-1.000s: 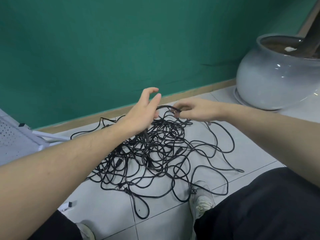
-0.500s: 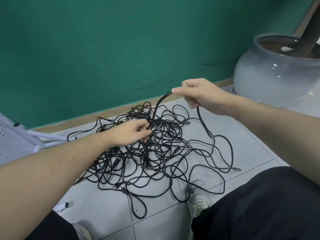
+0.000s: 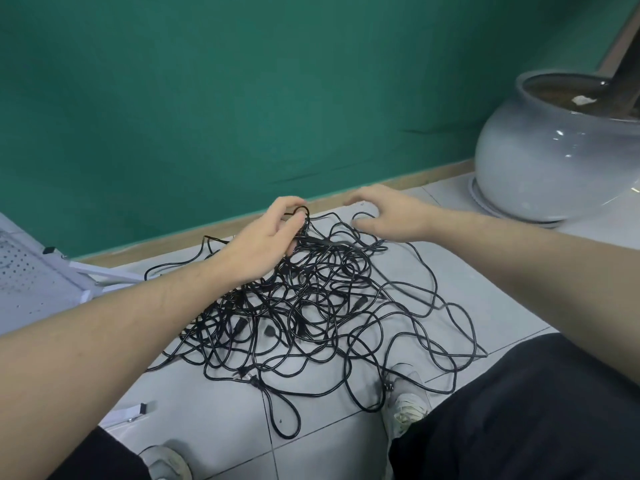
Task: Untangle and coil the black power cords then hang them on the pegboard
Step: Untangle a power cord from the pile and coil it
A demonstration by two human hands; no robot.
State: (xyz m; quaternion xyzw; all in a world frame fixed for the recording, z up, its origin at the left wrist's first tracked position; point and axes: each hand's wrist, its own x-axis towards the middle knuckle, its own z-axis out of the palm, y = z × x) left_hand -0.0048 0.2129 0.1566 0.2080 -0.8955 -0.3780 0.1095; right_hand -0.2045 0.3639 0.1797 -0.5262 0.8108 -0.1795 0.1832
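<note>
Black power cords (image 3: 311, 306) remain one tangled heap on the floor, none coiled or hung; left hand (image 3: 266, 244) grips a loop, right hand (image 3: 384, 216) hovers empty, fingers curved.

green wall (image 3: 242, 98) across the back, wooden skirting strip (image 3: 433, 176) along its base. floor (image 3: 214, 420) is laid in pale grey tiles with dark grout. large glazed grey pot (image 3: 547, 168) is set on the raised tiled ledge at right.
</note>
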